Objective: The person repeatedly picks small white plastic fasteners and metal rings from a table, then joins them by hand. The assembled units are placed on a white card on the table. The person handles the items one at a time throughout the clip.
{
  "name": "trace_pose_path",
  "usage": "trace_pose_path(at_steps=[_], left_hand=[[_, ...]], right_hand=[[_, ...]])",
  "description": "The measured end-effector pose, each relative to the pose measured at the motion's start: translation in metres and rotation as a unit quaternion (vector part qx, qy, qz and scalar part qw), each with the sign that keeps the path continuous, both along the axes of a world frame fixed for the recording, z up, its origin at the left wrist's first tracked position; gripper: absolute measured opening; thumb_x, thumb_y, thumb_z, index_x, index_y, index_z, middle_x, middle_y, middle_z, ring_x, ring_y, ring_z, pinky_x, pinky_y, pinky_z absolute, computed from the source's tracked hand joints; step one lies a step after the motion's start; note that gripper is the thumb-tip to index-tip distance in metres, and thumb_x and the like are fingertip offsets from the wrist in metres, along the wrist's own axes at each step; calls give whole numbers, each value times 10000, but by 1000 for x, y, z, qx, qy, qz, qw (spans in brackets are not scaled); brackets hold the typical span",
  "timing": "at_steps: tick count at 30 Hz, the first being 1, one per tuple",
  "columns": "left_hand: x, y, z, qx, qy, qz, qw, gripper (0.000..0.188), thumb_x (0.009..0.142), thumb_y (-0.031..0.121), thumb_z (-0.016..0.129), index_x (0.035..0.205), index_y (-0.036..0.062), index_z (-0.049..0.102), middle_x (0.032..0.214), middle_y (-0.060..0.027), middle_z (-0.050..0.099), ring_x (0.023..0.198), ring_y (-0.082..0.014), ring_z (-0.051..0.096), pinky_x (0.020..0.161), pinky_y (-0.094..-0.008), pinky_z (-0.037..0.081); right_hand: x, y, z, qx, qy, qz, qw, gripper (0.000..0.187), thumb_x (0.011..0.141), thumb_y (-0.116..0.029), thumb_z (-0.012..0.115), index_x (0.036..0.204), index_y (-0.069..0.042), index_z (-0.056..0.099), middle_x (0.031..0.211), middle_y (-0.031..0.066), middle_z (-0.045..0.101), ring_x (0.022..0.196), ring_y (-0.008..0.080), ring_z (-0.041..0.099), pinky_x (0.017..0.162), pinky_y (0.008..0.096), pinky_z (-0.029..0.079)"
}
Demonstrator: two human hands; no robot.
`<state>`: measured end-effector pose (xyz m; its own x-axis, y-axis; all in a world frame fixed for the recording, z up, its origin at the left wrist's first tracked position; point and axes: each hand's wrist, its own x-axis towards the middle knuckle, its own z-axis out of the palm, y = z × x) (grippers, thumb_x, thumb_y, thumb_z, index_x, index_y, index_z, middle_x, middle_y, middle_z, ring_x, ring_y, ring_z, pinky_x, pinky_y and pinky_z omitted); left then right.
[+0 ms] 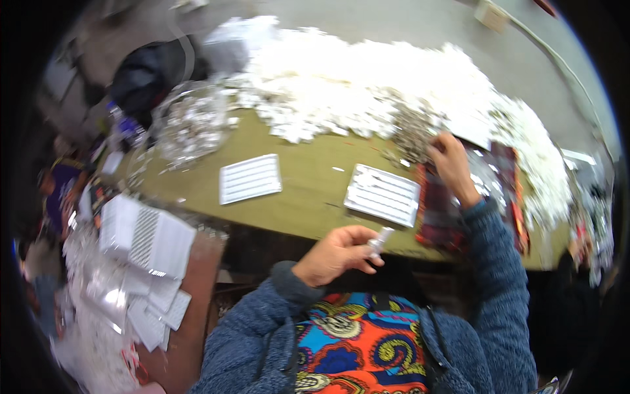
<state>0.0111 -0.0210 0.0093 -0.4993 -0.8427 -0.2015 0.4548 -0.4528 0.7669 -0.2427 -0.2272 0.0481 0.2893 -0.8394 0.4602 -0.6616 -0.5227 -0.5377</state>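
Observation:
My left hand [338,255] is in front of the table's near edge, its fingers closed around a small white plastic piece [380,240] that sticks up past the fingertips. My right hand [453,165] reaches over the table with thumb and fingers pinched together. Whatever may be in that pinch is too small to make out. Just left of those fingertips is a heap of small grey-brown parts [411,134]. A white slotted tray [382,195] lies between the two hands, and a second white tray [250,179] is farther left.
A large pile of white pieces [367,72] covers the table's far side and curves down the right. A clear bag of parts [193,125] sits far left. Dark plaid cloth [436,217] lies under my right forearm. White sheets and cards [154,240] are stacked on a brown surface at lower left.

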Motion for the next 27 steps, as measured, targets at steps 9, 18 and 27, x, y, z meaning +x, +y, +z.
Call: trace_pose_path(at_steps=[9,18,27], left_hand=[[-16,1,-5,-3,10,-7,1000,262,950,46,606,1201,-10,554,1075,-177,664,906,-212,689,744,-320,610],[-23,-1,-7,-7,5,-18,1000,250,953,50,603,1191,-11,556,1075,-178,664,899,-206,687,741,-316,610],[-22,-1,-5,-16,25,-13,999,248,962,53,592,1197,-17,557,1097,-157,660,898,-180,674,760,-294,595]], right_hand=[[-49,-4,32,269,-424,71,862,42,905,-50,645,936,-78,640,862,-18,633,784,84,581,756,241,463],[-55,-9,35,261,-318,124,903,55,891,-79,685,926,-44,662,844,-10,635,747,76,554,720,223,456],[-36,15,62,160,-356,177,904,33,904,-84,639,924,-60,646,973,65,690,923,122,601,914,285,457]])
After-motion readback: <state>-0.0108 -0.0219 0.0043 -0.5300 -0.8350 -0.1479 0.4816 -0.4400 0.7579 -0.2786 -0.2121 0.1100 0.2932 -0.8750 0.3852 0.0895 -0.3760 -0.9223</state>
